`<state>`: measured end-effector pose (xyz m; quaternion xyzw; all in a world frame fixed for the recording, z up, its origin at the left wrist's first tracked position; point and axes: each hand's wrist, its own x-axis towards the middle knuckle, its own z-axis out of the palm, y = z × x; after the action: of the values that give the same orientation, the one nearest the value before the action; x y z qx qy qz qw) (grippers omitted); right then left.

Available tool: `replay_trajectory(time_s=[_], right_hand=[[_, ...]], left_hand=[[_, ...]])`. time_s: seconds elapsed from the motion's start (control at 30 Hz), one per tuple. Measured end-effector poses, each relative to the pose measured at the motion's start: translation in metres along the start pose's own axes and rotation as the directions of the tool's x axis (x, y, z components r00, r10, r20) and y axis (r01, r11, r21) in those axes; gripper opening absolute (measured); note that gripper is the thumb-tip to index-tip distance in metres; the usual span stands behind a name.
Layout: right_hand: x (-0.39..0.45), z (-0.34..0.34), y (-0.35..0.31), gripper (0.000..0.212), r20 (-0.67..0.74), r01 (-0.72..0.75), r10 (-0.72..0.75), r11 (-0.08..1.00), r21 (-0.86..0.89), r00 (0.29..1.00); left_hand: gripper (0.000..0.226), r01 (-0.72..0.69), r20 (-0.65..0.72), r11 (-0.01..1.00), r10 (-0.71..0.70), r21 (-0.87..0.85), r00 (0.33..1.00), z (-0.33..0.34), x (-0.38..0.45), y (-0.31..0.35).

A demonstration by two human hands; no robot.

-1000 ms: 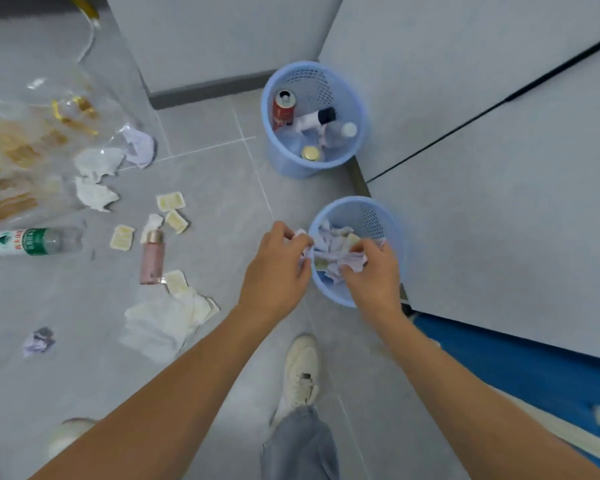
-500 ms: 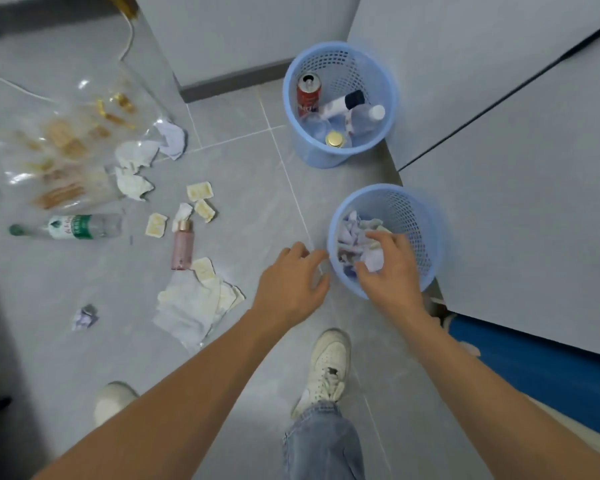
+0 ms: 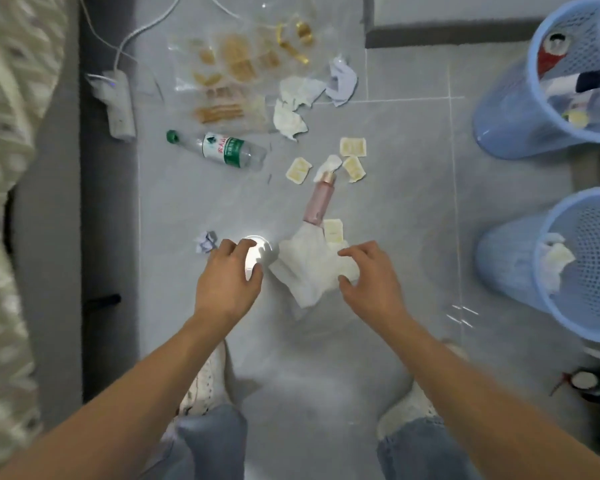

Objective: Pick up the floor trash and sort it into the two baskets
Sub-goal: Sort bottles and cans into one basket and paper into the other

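Observation:
Trash lies on the grey tiled floor. A flattened white tissue point(image 3: 307, 265) sits just ahead of me, and my right hand point(image 3: 369, 277) hovers at its right edge, fingers spread and empty. My left hand point(image 3: 227, 277) is open over the floor to the tissue's left, beside a small purple paper ball point(image 3: 205, 241). A pink bottle point(image 3: 319, 199) lies above the tissue. Farther off are a clear water bottle point(image 3: 222, 149), small yellow packets point(image 3: 352, 147) and crumpled white paper point(image 3: 293, 105). Two blue baskets stand at the right: the near basket point(image 3: 506, 268) holds paper, the far basket point(image 3: 506, 119) holds cans and bottles.
A clear plastic wrapper point(image 3: 236, 64) with gold print lies at the top. A white power strip point(image 3: 118, 105) with cables sits by the dark strip at the left. My two white shoes point(image 3: 208, 382) stand below my hands. A dark object point(image 3: 586, 382) lies at the lower right.
Both hands left the near basket and swung left and down to the floor trash. The view turned, so the baskets now sit at the right edge.

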<state>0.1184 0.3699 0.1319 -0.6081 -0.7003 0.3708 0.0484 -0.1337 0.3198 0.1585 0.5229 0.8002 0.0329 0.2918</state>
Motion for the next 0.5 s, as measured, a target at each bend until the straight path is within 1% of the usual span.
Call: replay_trajectory(time_s=[0.07, 0.13, 0.27, 0.37, 0.43, 0.5], right_hand=[[0.007, 0.034, 0.007, 0.048, 0.050, 0.022, -0.018, 0.997, -0.079, 0.999], [0.017, 0.063, 0.012, 0.055, 0.087, 0.051, -0.037, 0.984, -0.171, 0.996], [0.035, 0.103, 0.013, 0.076, 0.150, 0.092, -0.046, 0.943, -0.321, 0.988], [0.046, 0.126, 0.014, 0.087, 0.208, 0.078, 0.014, 0.901, -0.426, 0.978], [0.049, 0.138, 0.019, 0.084, 0.198, 0.075, 0.025, 0.874, -0.480, 0.980], [0.051, 0.146, 0.025, 0.072, 0.129, 0.081, -0.017, 0.861, -0.502, 0.991]], left_hand=[[0.037, 0.050, -0.020, 0.998, -0.050, 0.031, 0.999, 0.018, 0.009, -0.037], [0.044, 0.097, -0.038, 0.994, -0.095, 0.058, 0.995, 0.033, 0.020, -0.068], [0.056, 0.143, -0.071, 0.981, -0.134, 0.129, 0.988, 0.054, 0.042, -0.111], [0.058, 0.190, -0.025, 0.974, -0.189, 0.123, 0.982, 0.068, 0.059, -0.128], [0.049, 0.216, 0.004, 0.971, -0.217, 0.106, 0.976, 0.079, 0.066, -0.136], [0.038, 0.189, -0.007, 0.977, -0.189, 0.103, 0.982, 0.090, 0.069, -0.142]])
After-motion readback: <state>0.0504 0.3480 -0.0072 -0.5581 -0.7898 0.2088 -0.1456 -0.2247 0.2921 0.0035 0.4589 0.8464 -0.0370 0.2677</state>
